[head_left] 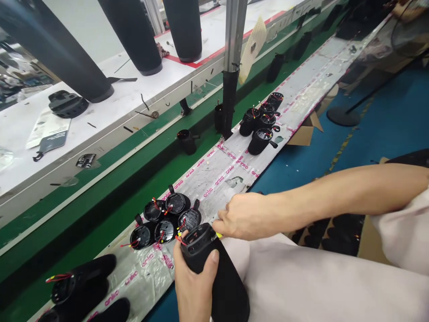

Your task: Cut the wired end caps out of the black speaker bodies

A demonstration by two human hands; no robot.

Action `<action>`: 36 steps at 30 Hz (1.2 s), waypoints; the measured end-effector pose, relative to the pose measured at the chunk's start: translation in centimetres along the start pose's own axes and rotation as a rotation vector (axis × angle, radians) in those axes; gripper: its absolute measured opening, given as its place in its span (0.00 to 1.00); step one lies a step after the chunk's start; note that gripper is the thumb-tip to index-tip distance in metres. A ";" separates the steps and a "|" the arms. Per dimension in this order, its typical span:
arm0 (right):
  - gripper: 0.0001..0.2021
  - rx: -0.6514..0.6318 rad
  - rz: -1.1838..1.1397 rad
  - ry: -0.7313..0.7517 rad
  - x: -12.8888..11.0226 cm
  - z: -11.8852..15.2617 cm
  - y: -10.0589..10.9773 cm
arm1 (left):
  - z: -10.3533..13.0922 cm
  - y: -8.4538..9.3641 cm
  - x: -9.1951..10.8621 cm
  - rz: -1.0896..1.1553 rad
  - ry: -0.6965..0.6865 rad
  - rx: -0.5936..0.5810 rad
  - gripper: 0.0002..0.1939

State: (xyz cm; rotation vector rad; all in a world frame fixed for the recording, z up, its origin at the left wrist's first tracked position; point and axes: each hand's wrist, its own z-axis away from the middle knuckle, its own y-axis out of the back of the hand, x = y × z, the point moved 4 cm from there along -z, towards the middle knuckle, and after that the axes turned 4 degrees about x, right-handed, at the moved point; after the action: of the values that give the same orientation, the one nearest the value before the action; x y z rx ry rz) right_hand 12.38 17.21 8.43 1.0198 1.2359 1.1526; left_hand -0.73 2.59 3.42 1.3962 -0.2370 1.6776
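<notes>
A black fabric-covered cylinder, which looks like a portable speaker housing, leans against my lap with its open end up. Round its upper part wraps my left hand, thumb on the near side. Red and yellow wires poke out by the rim. My right hand is closed at the rim's right side, pinching a small tool with a yellow part; its kind is mostly hidden by my fingers. Just beyond the rim stand several similar black cylinders with wires sticking out.
A long taped board runs away from me, carrying another group of black cylinders. More lie at lower left. A metal post rises beside the white shelf. A cardboard box sits below the board's right edge.
</notes>
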 end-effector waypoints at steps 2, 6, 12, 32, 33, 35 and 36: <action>0.12 0.041 -0.035 -0.002 0.3 -0.1 -0.6 | -0.2 0.1 0.2 -0.003 -0.025 0.004 0.43; 0.15 0.193 -0.216 -0.070 1.2 -0.2 -2.5 | -0.7 -0.7 -0.7 0.342 0.091 -0.069 0.46; 0.14 0.362 -0.532 -0.184 2.8 0.7 -3.2 | -0.6 -1.7 -2.8 0.720 0.381 -0.127 0.46; 0.16 0.123 -0.110 -0.062 -0.2 -0.5 -0.3 | 0.1 -1.1 -0.6 0.473 0.151 -0.110 0.46; 0.16 0.124 -0.092 -0.062 -0.2 -0.4 -0.3 | 0.1 -1.0 -0.6 0.457 0.144 -0.106 0.47; 0.16 0.138 -0.049 -0.060 -0.3 -0.4 -0.4 | 0.0 -0.8 -0.7 0.415 0.127 -0.095 0.47; 0.16 0.147 -0.030 -0.056 -0.3 -0.3 -0.4 | -0.1 -0.7 -0.8 0.388 0.116 -0.088 0.47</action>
State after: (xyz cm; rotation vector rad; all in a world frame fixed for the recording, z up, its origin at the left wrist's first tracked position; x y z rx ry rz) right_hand 12.12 16.81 8.02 1.1313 1.3026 1.0147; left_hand -0.32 2.65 2.45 1.2374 -0.5359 2.0296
